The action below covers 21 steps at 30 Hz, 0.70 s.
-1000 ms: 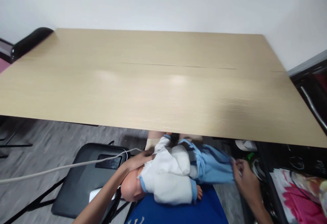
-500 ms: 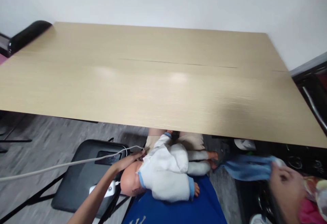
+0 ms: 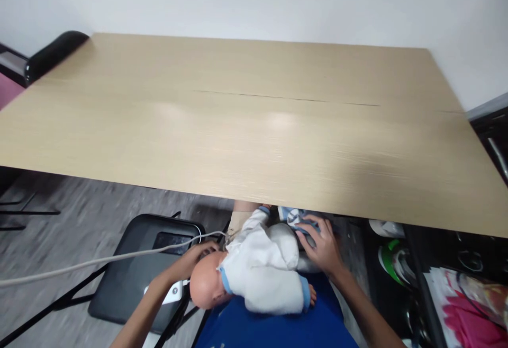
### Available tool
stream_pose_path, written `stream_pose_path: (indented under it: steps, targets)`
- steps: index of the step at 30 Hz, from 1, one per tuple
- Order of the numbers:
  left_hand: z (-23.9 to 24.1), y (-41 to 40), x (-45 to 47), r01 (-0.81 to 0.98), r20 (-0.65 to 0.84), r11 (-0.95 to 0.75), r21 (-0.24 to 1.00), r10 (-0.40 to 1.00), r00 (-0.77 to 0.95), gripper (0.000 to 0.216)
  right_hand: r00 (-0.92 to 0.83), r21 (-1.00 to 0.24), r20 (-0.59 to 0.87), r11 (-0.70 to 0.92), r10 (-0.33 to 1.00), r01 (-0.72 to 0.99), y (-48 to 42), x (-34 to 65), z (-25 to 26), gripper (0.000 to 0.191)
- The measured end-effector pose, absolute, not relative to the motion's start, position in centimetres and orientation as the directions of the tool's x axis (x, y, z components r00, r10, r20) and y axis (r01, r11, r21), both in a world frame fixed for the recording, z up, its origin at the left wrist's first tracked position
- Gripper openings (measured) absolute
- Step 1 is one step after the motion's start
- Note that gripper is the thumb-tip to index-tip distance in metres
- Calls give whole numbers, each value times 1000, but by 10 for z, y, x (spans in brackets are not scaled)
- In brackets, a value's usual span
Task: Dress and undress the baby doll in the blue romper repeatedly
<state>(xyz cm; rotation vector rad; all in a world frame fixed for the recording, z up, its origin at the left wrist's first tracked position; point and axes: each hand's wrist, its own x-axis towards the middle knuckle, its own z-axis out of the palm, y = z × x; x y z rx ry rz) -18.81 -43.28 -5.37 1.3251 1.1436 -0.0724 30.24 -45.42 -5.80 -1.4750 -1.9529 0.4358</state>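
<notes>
Doll [image 3: 257, 266] lies on the lap, top on, legs look bare — left hand [image 3: 194, 258] cups its head, right hand [image 3: 321, 242] spread flat over blue cloth [image 3: 296, 216] by the legs.

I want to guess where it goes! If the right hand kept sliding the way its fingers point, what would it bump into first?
Probably the small blue cloth right at the right hand fingertips, by the doll; beyond it, the underside of the table. Depth is hard to judge.
</notes>
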Motion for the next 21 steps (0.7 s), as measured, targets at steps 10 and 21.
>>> stream_pose_path:
  steps: [10, 21]
  targets:
    - [5, -416, -163, 467, -602, 380, 799, 508, 616, 41, -198, -886, -243, -135, 949, 444, -488, 280, -26, 47]
    - [61, -365, -127, 97, 20, -134, 986, 679, 734, 31, -163, -782, -575, -597, 802, -179, -456, 292, 8, 80]
